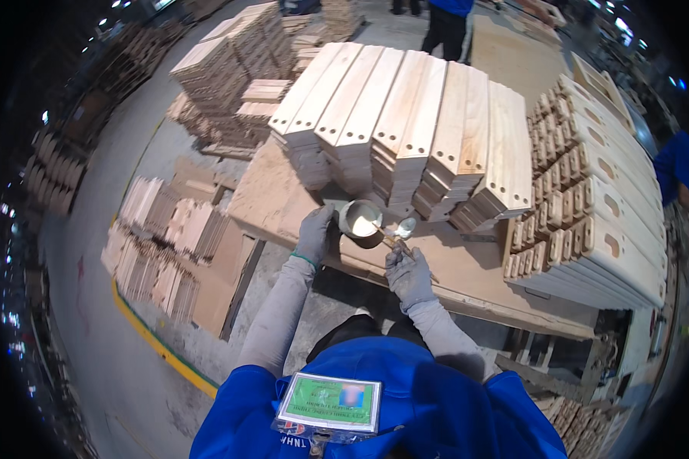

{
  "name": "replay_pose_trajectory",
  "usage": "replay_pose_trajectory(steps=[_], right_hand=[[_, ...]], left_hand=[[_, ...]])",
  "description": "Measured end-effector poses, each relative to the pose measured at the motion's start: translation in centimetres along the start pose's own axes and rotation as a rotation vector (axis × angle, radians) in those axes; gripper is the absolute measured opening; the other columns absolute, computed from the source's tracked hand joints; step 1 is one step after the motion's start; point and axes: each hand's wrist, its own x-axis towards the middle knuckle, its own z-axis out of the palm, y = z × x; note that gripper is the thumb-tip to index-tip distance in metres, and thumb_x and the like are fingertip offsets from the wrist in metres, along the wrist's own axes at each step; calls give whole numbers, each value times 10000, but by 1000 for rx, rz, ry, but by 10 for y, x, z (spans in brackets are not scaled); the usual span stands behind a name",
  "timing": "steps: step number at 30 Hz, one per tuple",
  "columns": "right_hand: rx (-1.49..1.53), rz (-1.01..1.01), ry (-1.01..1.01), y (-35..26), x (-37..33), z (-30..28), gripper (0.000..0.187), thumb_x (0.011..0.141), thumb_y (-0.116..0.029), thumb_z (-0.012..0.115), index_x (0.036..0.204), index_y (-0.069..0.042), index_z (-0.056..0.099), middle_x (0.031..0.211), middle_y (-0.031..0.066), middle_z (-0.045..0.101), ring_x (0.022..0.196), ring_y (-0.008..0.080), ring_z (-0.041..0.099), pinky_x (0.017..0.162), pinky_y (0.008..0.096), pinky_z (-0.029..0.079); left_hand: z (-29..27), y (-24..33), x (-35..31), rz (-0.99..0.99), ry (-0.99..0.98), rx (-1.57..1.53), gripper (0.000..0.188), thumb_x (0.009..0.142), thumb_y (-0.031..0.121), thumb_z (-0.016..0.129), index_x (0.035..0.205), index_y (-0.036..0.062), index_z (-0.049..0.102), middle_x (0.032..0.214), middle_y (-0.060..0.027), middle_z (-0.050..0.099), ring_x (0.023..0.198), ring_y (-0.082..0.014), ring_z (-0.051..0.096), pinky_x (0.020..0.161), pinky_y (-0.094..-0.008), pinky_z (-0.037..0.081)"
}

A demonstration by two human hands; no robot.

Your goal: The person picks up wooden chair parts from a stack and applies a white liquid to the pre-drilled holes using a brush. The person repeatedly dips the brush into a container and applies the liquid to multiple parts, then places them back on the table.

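Observation:
A round cup with white liquid in it is near the front edge of the wooden table. My left hand, in a grey glove, is closed at the cup's left side. My right hand, gloved too, grips a thin brush with a wooden handle. The brush slants up and left to the cup; its tip is hard to make out. Just right of the cup is a small whitish, shiny thing, its kind unclear. Behind the cup rise stacks of pale wooden boards with dark round holes at their near ends.
Slotted wooden panels are stacked on the table's right. The table's bare edge runs on the left. On the floor at left lie board bundles and a taller stack. A person in blue stands beyond; another's sleeve is far right.

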Motion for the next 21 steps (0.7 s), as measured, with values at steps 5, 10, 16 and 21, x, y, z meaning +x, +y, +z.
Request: replay_pose_trajectory(steps=[5, 10, 16, 21], right_hand=[[-161, -97, -55, -7, -68, 40, 315, 953, -291, 466, 1067, -9, 548, 879, 84, 585, 798, 179, 567, 671, 302, 494], [-411, -417, -153, -43, -164, 62, 243, 896, -129, 546, 1093, 14, 540, 906, 114, 614, 807, 199, 603, 726, 335, 525], [-511, -805, -78, -87, -263, 96, 223, 877, -19, 522, 1079, 74, 535, 911, 149, 617, 802, 212, 630, 702, 334, 566], [-763, -1167, -139, -124, -322, 137, 124, 852, 6, 544, 974, 20, 525, 879, 165, 585, 745, 215, 628, 659, 357, 577]], left_hand=[[14, 3, 3, -118, -108, -49, 86, 845, 114, 573, 886, 43, 602, 778, -27, 590, 697, -114, 565, 623, -256, 475], [3, 51, -64, 230, -416, 368, 369, 867, 255, 594, 1117, -12, 549, 1072, -112, 563, 974, -203, 568, 805, -306, 476], [90, 119, -143, -285, -547, -526, 827, 813, 697, 440, 1368, 90, 355, 1310, -236, 425, 1149, -357, 479, 967, -513, 403], [170, 132, -165, -217, -756, -461, 837, 810, 721, 406, 1359, 91, 366, 1301, -240, 428, 1164, -365, 468, 980, -521, 396]])
